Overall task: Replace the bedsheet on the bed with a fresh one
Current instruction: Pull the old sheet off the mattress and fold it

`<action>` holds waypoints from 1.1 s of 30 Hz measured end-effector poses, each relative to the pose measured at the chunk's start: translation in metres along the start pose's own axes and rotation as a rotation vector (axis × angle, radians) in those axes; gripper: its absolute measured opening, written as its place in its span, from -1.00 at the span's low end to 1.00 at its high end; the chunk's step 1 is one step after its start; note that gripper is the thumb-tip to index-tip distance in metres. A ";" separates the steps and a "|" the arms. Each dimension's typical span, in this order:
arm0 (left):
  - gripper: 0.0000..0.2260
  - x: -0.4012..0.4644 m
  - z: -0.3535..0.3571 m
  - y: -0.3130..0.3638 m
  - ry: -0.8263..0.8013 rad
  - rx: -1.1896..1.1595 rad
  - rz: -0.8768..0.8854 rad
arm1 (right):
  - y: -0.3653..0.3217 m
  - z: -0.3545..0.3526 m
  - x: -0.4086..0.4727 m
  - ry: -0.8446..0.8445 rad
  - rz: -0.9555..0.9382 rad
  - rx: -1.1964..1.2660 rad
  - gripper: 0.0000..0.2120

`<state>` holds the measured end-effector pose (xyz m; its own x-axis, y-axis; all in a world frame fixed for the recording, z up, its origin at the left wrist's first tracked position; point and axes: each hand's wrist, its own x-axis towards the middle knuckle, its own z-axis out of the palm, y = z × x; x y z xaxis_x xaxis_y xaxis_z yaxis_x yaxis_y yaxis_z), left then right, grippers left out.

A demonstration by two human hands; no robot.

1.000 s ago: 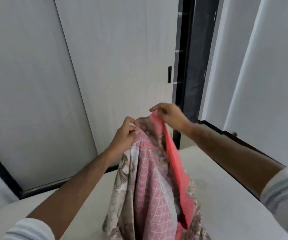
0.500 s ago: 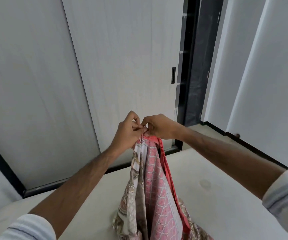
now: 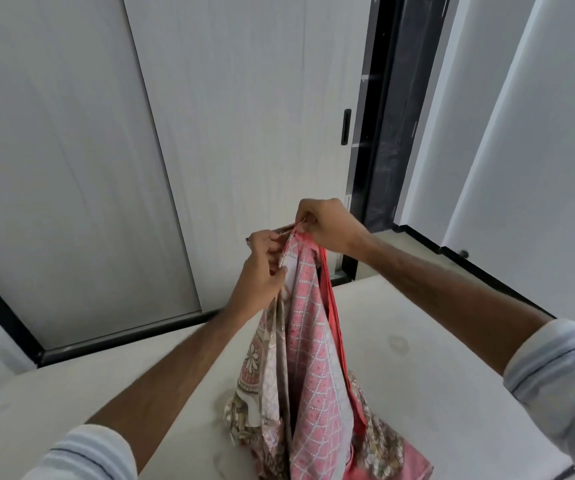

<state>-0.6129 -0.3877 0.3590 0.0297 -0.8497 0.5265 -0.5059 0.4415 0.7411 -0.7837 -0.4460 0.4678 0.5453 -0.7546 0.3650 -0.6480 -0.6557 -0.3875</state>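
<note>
A bare off-white mattress (image 3: 435,358) fills the lower view. Toward 5 o'clock, the bunched lower end of a pink and beige patterned bedsheet (image 3: 376,445) rests directly on it.

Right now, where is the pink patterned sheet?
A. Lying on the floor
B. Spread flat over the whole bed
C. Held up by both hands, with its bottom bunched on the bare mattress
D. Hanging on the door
C: the left hand and right hand pinch the top of the sheet, and its lower end heaps on the mattress.
</note>
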 end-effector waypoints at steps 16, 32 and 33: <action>-0.55 -0.024 0.030 -0.019 -0.173 0.778 0.022 | -0.005 -0.071 0.030 0.181 0.036 0.003 -0.97; -0.70 -0.026 0.041 -0.056 -0.192 0.779 -0.058 | 0.022 -0.115 0.015 0.285 0.107 0.026 -0.99; -0.71 -0.024 0.034 -0.056 -0.168 0.755 -0.038 | 0.032 -0.121 0.015 0.310 0.145 0.025 -0.99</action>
<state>-0.6147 -0.4022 0.2909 -0.0423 -0.9193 0.3912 -0.9596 0.1465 0.2404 -0.8607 -0.4760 0.5635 0.2584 -0.7992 0.5428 -0.6918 -0.5452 -0.4734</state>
